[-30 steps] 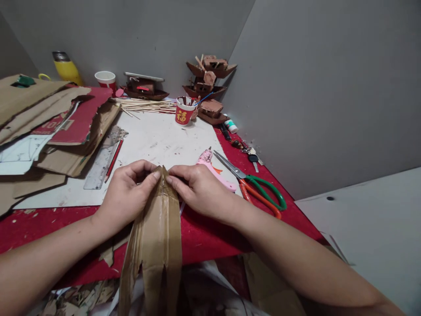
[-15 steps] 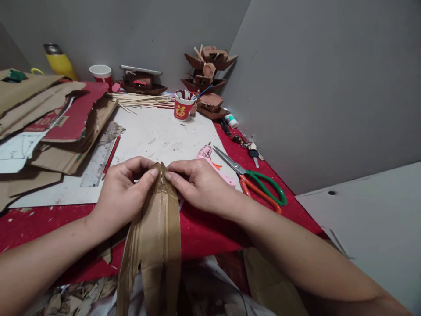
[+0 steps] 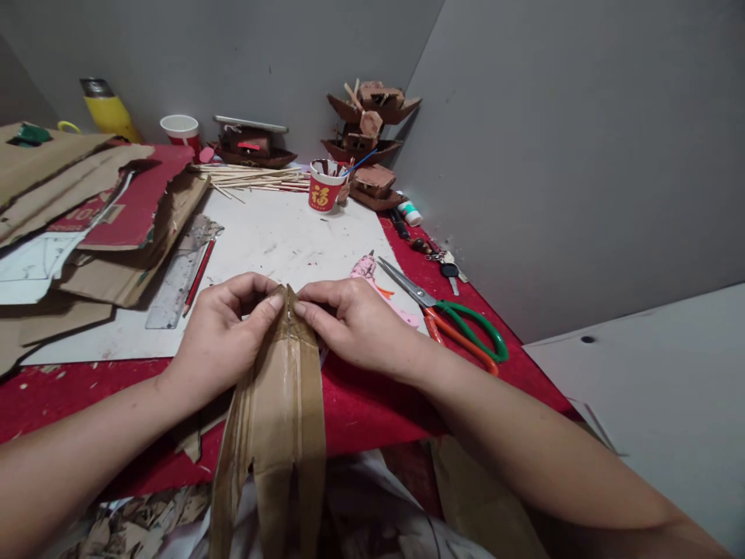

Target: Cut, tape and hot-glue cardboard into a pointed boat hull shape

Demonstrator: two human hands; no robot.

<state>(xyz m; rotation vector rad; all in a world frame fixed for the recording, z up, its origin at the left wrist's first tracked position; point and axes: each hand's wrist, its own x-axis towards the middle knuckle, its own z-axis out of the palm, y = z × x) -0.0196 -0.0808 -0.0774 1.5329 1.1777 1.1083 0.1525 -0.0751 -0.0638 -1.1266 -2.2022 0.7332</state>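
Observation:
A long brown cardboard piece (image 3: 275,411), cut into strips at its near end, hangs over the front table edge. My left hand (image 3: 233,326) pinches its far tip from the left, thumb on top. From the right, my right hand (image 3: 349,322) pinches the neighbouring tip. A narrow slit runs between the two pinched tips, with a shiny line along the seam. Just beyond my right hand lies a pink glue gun (image 3: 365,268), partly hidden by the hand. Scissors (image 3: 448,310) with green and orange handles rest to its right.
Cardboard sheets (image 3: 105,283) are stacked at left, beside a clear ruler (image 3: 171,287) and a red pencil (image 3: 199,276). Behind stand a red paper cup (image 3: 323,190), wooden sticks (image 3: 256,178) and small brown model boats (image 3: 372,144). Keys (image 3: 449,269) lie near the right edge.
Both hands keep their pinch on the cardboard piece. The cardboard has shifted very slightly to the right in view; otherwise little differs.

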